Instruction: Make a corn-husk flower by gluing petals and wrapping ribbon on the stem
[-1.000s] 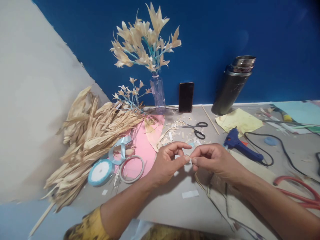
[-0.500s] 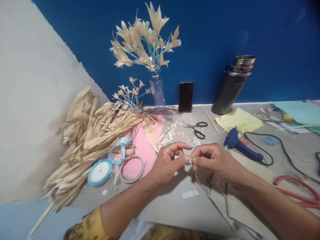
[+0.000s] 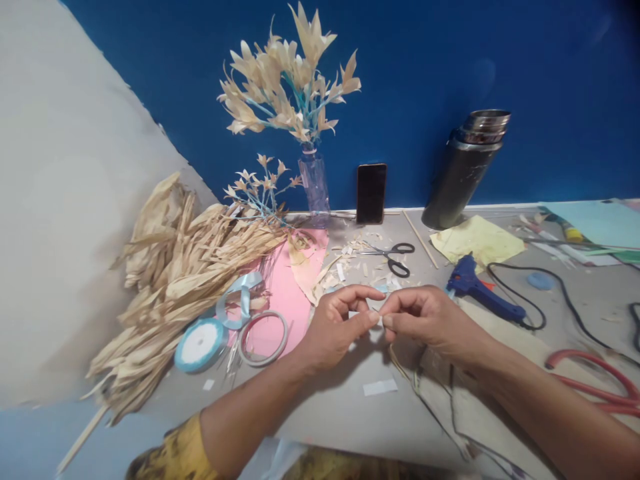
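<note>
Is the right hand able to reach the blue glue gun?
Probably yes. The glue gun lies just beyond the right hand with nothing between, though it pinches a small piece.

A deep blue painted wall rises beyond a flat grey tabletop; a pale beige panel stands left.

Bare table near edge; scissors, glue gun block beyond.
</note>
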Tool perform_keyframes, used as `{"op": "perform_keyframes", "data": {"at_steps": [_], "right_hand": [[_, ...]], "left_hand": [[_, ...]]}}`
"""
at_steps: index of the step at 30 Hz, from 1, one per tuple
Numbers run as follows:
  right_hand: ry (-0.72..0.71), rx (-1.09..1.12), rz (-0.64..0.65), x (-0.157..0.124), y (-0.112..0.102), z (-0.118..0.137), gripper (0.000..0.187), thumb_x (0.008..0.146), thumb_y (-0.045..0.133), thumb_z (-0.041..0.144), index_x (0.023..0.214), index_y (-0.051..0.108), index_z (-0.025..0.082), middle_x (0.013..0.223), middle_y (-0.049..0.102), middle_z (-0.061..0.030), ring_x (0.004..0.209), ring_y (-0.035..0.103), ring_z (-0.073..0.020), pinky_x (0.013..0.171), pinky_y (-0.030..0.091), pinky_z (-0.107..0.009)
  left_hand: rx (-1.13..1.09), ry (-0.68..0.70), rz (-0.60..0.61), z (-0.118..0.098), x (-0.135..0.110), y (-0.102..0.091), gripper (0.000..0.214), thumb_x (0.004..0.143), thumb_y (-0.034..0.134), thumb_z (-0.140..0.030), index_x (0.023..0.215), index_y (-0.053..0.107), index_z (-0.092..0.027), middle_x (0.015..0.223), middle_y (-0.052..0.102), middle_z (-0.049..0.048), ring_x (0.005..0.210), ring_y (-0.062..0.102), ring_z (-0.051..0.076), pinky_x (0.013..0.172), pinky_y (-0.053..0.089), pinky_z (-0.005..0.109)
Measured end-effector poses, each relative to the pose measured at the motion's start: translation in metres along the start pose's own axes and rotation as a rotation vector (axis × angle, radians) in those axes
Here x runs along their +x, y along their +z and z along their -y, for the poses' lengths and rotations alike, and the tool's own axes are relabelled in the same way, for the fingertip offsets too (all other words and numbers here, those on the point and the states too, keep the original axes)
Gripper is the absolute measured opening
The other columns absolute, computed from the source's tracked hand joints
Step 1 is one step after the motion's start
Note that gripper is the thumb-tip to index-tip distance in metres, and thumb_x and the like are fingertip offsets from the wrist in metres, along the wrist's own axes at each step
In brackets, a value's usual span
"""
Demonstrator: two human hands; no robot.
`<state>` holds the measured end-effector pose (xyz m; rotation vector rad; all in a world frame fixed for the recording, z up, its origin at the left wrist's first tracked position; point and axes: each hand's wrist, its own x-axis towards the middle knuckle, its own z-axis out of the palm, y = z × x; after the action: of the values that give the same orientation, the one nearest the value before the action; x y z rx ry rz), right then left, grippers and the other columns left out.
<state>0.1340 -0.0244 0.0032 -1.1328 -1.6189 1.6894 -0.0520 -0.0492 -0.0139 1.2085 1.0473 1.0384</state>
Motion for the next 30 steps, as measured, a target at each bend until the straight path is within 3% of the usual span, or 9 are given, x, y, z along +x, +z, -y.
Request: {"op": "perform_keyframes", "data": {"at_steps": [23,30], "right_hand": [[-0.027,-0.024,-0.023,0.0017,-0.0007,-0.0003,0.011,0.073,0.067,0.025,0.065,0.072,0.018,0.062,0.072,-0.0013,0.059,0.062,-0.0143,0.057,0.049,-0.025],[-0.003,-0.021,-0.033,0.0018,-0.0004,-0.0028,0.012,0.073,0.067,0.025,0.063,0.070,0.019,0.061,0.070,-0.0005,0.054,0.062,-0.0142,0.052,0.048,-0.024]], "left_hand": [[-0.038,-0.038,0.008,0.0046,0.0012,0.0003,0.037,0.075,0.080,-0.045,0.101,0.075,-0.019,0.063,0.056,-0.0026,0.055,0.053,0.011,0.059,0.041,0.026],[0.026,-0.004,-0.002,0.0038,0.0004,0.0019,0.037,0.077,0.077,-0.046,0.103,0.075,-0.019,0.061,0.055,-0.0024,0.055,0.054,0.012,0.056,0.040,0.026]]}}
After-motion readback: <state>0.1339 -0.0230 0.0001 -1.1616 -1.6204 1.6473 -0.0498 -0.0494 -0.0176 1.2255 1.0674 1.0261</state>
